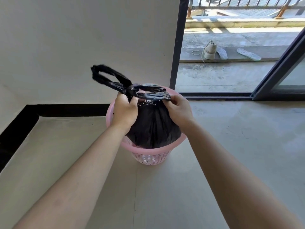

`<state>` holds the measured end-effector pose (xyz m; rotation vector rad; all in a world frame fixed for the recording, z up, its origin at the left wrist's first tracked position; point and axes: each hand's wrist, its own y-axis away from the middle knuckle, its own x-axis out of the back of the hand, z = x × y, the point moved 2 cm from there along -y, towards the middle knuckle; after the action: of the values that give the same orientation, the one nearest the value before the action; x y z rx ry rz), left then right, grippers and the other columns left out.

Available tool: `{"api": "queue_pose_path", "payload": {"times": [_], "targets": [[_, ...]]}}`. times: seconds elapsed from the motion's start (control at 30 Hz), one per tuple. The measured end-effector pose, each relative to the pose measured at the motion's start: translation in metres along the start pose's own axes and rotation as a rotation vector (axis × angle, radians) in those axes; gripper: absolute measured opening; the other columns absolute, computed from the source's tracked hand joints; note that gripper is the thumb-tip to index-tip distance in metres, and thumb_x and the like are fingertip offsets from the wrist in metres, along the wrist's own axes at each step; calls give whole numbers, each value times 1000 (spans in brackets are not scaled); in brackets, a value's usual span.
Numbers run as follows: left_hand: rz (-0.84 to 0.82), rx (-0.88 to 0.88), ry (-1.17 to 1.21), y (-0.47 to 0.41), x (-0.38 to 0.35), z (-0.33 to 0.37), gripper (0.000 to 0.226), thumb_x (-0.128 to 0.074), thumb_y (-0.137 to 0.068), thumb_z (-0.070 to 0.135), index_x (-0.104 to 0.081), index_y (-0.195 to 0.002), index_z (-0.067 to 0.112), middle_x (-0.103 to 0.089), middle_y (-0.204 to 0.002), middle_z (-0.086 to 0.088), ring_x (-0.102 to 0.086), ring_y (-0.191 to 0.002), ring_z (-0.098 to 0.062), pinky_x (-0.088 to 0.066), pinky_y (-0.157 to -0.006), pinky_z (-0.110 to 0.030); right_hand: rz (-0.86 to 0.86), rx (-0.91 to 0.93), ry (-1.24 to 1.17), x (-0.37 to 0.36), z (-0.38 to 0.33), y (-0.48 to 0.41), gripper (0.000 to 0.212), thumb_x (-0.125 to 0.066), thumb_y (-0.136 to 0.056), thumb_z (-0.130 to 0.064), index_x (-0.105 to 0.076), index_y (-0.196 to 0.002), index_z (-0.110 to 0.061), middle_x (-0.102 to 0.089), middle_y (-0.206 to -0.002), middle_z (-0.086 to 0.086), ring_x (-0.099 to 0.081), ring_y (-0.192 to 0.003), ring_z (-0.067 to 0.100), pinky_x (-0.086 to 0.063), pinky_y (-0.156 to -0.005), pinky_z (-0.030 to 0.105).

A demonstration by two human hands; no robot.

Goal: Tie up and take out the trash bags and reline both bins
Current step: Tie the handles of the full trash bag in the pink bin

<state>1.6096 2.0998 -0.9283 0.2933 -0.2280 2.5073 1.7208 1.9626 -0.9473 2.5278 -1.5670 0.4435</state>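
A full black trash bag (152, 128) sits in a pink perforated plastic bin (151, 156) on the floor near a wall corner. Its top is gathered and crossed into two twisted strips. My left hand (124, 111) pinches the crossing point, where one strip forms a loop (107, 76) that sticks up to the left. My right hand (179, 111) grips the other flat strip (155, 95), which lies across the bag's neck toward the right. Only this one bin is in view.
A pale wall (82, 38) with a black skirting strip (49, 110) stands behind and to the left. At the right, an open sliding door (280, 75) leads to a sunlit balcony with a shoe (209, 50) and two insoles.
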Motion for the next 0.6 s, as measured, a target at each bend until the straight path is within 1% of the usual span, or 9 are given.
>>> {"api": "queue_pose_path", "payload": {"times": [0.07, 0.17, 0.2, 0.3, 0.37, 0.43, 0.47, 0.53, 0.6], "targets": [[-83, 114, 242, 3, -3, -2, 22, -52, -100, 22, -68, -95, 8, -76, -89, -5, -73, -86, -17, -58, -84, -32, 37, 5, -105, 0, -1, 0, 12, -65, -87, -50, -72, -83, -40, -73, -82, -15, -68, -84, 9, -56, -88, 42], [-184, 259, 442, 9, -5, -8, 14, -55, -100, 19, -67, -100, 12, -75, -80, -3, -72, -80, -18, -58, -78, -31, 53, -4, -118, 3, 0, 0, 20, -63, -81, -61, -67, -80, -42, -72, -80, -13, -70, -84, 14, -56, -86, 46], [-221, 295, 450, 9, -5, -11, 13, -55, -99, 17, -67, -101, 12, -73, -75, 0, -70, -75, -17, -57, -76, -29, 34, 21, -86, 2, 0, 0, 23, -62, -83, -60, -67, -84, -37, -72, -80, -11, -70, -83, 15, -56, -83, 42], [-342, 388, 561, 8, -7, -12, 19, -48, -95, 2, -61, -106, 9, -58, -67, 5, -52, -63, -12, -46, -68, -22, -36, 54, 54, -1, 0, 1, 28, -65, -91, -46, -63, -85, -19, -68, -77, -7, -62, -68, 9, -46, -66, 16], [-460, 379, 572, 8, -5, -11, 28, -47, -87, -4, -56, -108, 11, -53, -73, 4, -44, -65, -10, -41, -66, -20, -71, 76, 144, -4, 0, 2, 29, -66, -91, -43, -59, -83, -16, -68, -78, -2, -61, -69, 12, -46, -66, 22], [-603, 264, 433, 11, -1, -11, 29, -58, -85, 1, -58, -112, 11, -54, -76, 5, -46, -66, -7, -41, -68, -20, -133, 136, 207, -5, -1, 3, 29, -67, -91, -41, -56, -80, -16, -66, -77, 2, -61, -73, 18, -47, -68, 31], [-648, 217, 372, 13, 0, -13, 28, -64, -86, 8, -60, -114, 10, -58, -77, 7, -49, -66, -5, -43, -69, -20, -179, 166, 256, -4, -1, 2, 30, -67, -91, -40, -53, -77, -18, -62, -72, 0, -57, -69, 16, -43, -64, 28], [-637, 227, 361, 13, 1, -17, 35, -71, -85, 26, -62, -115, 13, -59, -78, 9, -49, -66, -4, -44, -69, -20, -268, 221, 372, -2, -1, 4, 35, -67, -91, -38, -43, -70, -25, -49, -65, -8, -44, -61, 8, -33, -58, 25], [-548, 276, 434, 9, 0, -22, 35, -67, -88, 36, -64, -115, 15, -48, -70, 7, -42, -60, -6, -41, -63, -19, -325, 261, 429, -4, 0, 5, 39, -69, -90, -37, -39, -68, -27, -45, -62, -11, -39, -58, 6, -30, -57, 25]]}}
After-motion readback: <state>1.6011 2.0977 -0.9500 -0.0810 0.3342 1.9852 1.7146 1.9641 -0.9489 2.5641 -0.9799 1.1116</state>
